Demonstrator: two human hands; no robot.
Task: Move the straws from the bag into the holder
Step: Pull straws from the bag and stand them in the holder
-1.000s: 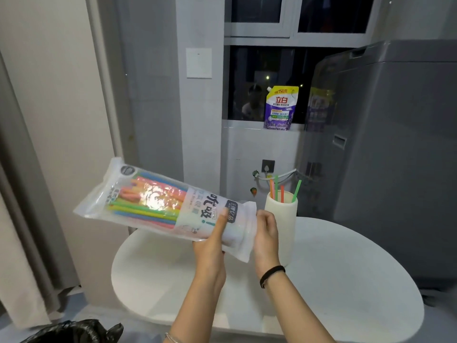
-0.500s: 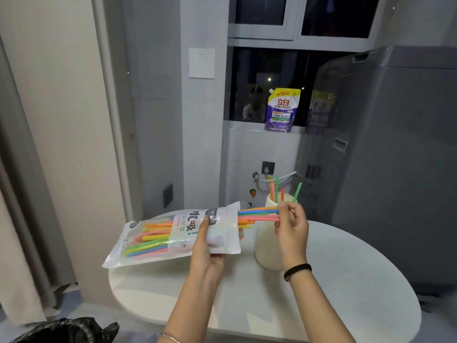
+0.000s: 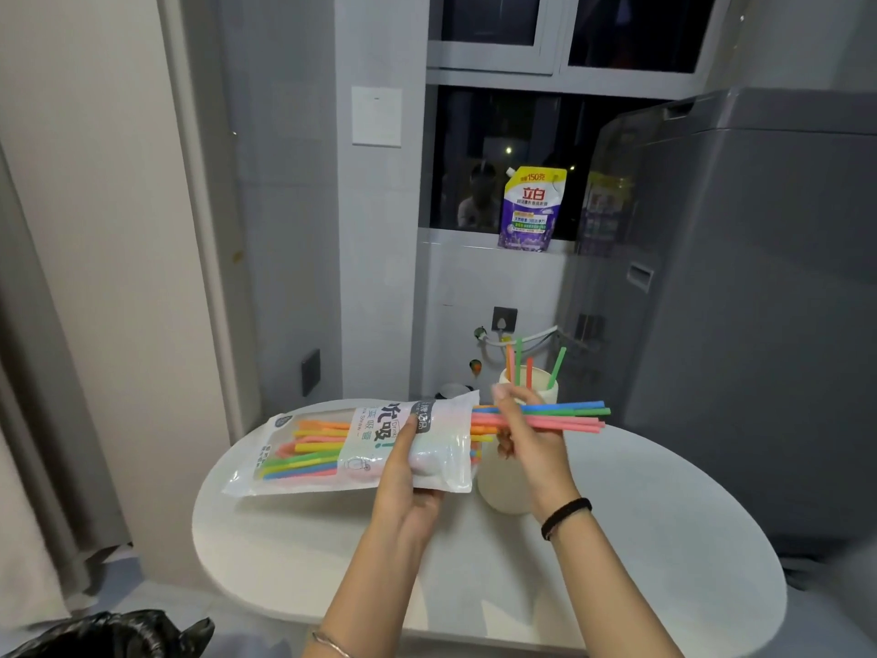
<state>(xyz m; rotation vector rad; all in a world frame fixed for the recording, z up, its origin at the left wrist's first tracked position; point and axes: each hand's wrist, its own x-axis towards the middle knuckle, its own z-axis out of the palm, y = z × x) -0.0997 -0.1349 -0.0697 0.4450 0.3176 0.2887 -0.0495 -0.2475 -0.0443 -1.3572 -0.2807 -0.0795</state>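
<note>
A clear plastic straw bag (image 3: pixel 332 448) with coloured straws inside lies level above the white table (image 3: pixel 640 539). My left hand (image 3: pixel 408 472) grips it from below near its open right end. My right hand (image 3: pixel 527 434) pinches a bunch of straws (image 3: pixel 569 416), blue, green and pink, drawn partly out of the bag's mouth and pointing right. Behind that hand stands the cream holder (image 3: pixel 503 486), upright, with several straws (image 3: pixel 522 368) poking out of its top.
A grey washing machine (image 3: pixel 740 301) stands close behind the table on the right. A purple detergent pouch (image 3: pixel 529 211) sits on the window sill. A black rubbish bag (image 3: pixel 109 634) lies on the floor at lower left. Curtain and wall are to the left.
The bag dropped from a raised tilt to level. My right hand took hold of a bunch of straws at the bag's mouth and drew them out further to the right.
</note>
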